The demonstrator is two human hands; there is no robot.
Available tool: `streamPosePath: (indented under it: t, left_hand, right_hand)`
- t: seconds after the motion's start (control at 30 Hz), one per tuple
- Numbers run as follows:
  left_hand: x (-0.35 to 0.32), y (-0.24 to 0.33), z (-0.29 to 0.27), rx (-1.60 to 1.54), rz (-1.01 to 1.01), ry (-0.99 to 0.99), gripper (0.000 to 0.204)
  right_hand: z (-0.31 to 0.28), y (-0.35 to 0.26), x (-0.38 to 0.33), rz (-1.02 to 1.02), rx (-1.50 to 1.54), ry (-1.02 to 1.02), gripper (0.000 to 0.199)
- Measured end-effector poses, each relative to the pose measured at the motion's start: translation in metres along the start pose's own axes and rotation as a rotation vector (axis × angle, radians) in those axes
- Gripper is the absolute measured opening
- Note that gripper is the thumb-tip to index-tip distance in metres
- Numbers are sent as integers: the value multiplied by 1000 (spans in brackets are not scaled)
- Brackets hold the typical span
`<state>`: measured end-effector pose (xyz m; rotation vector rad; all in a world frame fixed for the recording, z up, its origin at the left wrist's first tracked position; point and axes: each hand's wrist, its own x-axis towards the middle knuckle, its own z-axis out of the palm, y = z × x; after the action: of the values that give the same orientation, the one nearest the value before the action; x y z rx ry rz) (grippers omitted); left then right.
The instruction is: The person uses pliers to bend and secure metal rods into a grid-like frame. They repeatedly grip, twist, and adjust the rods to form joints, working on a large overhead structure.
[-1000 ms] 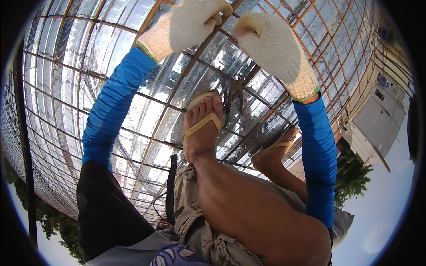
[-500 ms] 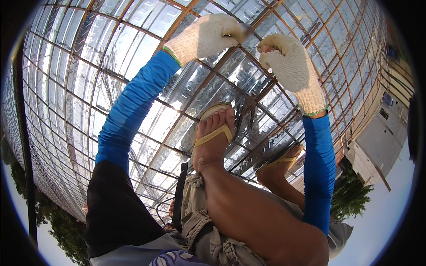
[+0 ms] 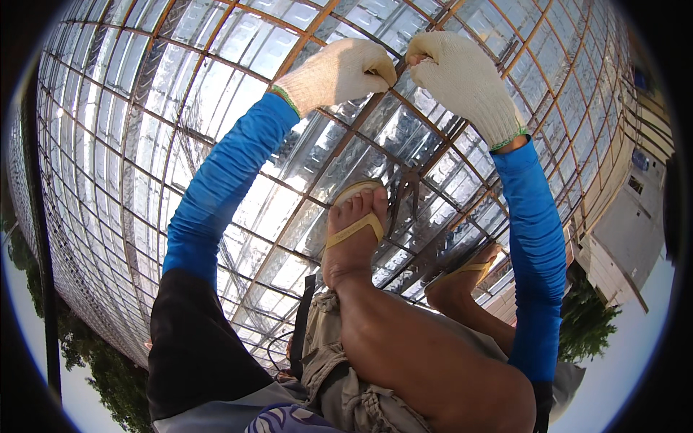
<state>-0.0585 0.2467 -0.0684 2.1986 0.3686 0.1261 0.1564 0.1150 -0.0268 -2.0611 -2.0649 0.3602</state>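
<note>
While both hands work at one crossing of the rebar grid point(image 3: 216, 137), L hand point(image 3: 338, 71) is clenched, fingers pinched on what looks like thin tie wire at the bar; R hand point(image 3: 462, 79) is likewise curled, thumb and forefinger pinched just beside the L. The wire itself is too small to make out. Both wear knit gloves w/ blue sleeves.

Handling (judgement): wire likely light, soft, bends easily, sharp at cut ends; grip close to the crossing w/ fingertips. Bars are stiff, rusty, rough; corrugated metal deck point(image 3: 274, 50) below is shiny, prob. slippery.

L foot point(image 3: 354, 238) in yellow sandal rests on a bar, pincers point(image 3: 406, 196) lying just beside its toes; R foot point(image 3: 458, 283) is lower right.

Packages, labels, signs: none visible. Pale building wall point(image 3: 628, 238) at right rim; no markings can be told.
</note>
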Motion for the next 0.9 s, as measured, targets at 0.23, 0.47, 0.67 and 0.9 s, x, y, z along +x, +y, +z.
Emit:
streamPosePath:
  t: [0.23,0.47,0.67,0.9]
  left_hand:
    - [22,-5,-32,-196,-24,-289,25]
    - [23,-10,-31,-332,-11,-302,29]
    - [20,7,-31,-166,-104,-281,34]
    - [17,7,0,-1,-101,-90,38]
  right_hand:
    - [-42,-31,27,178,196,-239,25]
    - [-51,-31,28,307,388,-324,27]
    - [-44,-43,26,168,212,-198,17]
    - [-20,-62,11,147,44,-53,15]
